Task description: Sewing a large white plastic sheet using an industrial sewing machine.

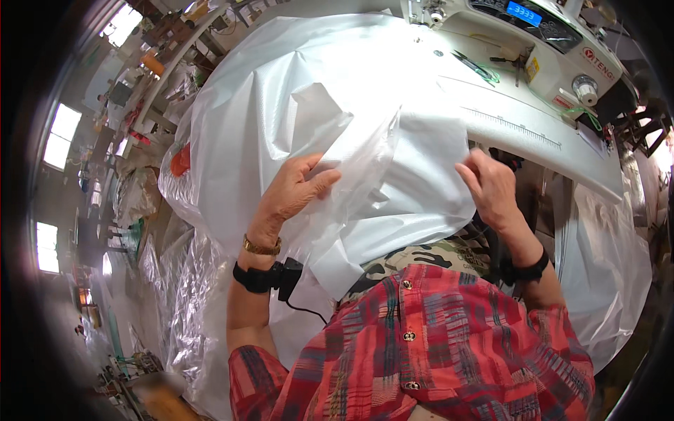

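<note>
Across the person's lap, and up over the pale work table (505, 112) to the sewing machine (558, 63), spreads a big crumpled white sheet (421, 158); a strip of clear film (372, 151) runs over its middle. Glare from the machine's lamp bleaches the sheet's far part, so I can't make out its folds there, and the needle area is cut off by the top of the view.

The left hand (302, 186) is bent over the sheet beside the film, thumb and forefinger parted. Its other fingers are tucked out of sight, and I can't tell whether they have caught any of the film. The right hand (489, 186) is half curled at the sheet's right edge, thumb near forefinger; its fingertips are blurred, so whether it pinches that edge I can't say.

Dark snips (474, 68) lie on the table. Camouflage cloth (446, 258) peeps out between the sheet and the plaid shirt (428, 337). At the left, shiny clear plastic (189, 302) hangs in creases, and an orange thing (180, 161) shows dimly through a see-through layer, too veiled to name.
</note>
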The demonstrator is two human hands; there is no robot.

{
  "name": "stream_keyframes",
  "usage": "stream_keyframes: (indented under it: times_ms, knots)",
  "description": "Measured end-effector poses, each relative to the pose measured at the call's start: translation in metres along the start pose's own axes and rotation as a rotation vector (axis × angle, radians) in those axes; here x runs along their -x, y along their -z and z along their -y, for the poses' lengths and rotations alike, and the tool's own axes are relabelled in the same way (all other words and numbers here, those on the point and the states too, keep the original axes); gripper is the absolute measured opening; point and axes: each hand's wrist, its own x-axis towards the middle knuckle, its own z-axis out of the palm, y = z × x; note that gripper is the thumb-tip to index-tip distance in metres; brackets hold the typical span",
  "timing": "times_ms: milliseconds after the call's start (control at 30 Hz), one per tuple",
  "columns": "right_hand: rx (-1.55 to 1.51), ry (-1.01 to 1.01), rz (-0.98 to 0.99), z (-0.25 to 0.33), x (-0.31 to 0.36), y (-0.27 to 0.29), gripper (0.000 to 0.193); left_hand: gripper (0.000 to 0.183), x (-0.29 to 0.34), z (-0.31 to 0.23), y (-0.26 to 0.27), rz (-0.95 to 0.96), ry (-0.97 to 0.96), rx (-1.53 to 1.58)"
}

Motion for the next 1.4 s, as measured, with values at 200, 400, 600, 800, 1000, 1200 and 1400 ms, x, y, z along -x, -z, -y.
stream_keyframes:
  times_ms: [200, 400, 600, 800, 1000, 1200, 1400]
  knots:
    - [-0.134, 0.409, -0.081, 0.02, -0.087, -0.017, 0.029, 0.028, -0.003, -0.042, 0.0, -0.043, -0.08, -0.193]
    - [0.14, 0.398, 0.079, 0.026, -0.133, -0.028, 0.028, 0.031, -0.009, -0.064, 0.015, -0.14, -0.155, -0.349]
    - [-0.002, 0.397, -0.03, 0.017, -0.135, -0.033, 0.022, 0.035, -0.017, -0.064, 0.025, -0.207, -0.177, -0.331]
    - [-0.028, 0.498, 0.042, 0.028, -0.12, -0.027, 0.022, 0.034, -0.011, -0.06, 0.021, -0.217, -0.174, -0.267]
    - [0.104, 0.544, 0.317, 0.037, -0.122, -0.02, 0.012, 0.031, -0.006, -0.071, 0.005, -0.159, -0.231, -0.321]
    - [-0.18, 0.318, 1.04, 0.089, -0.054, 0.011, 0.024, 0.026, 0.011, -0.061, -0.016, -0.048, -0.17, -0.381]
    - [-0.35, 0.529, 0.856, 0.116, -0.006, 0.024, 0.026, 0.027, 0.022, -0.025, -0.065, 0.115, -0.156, -0.215]
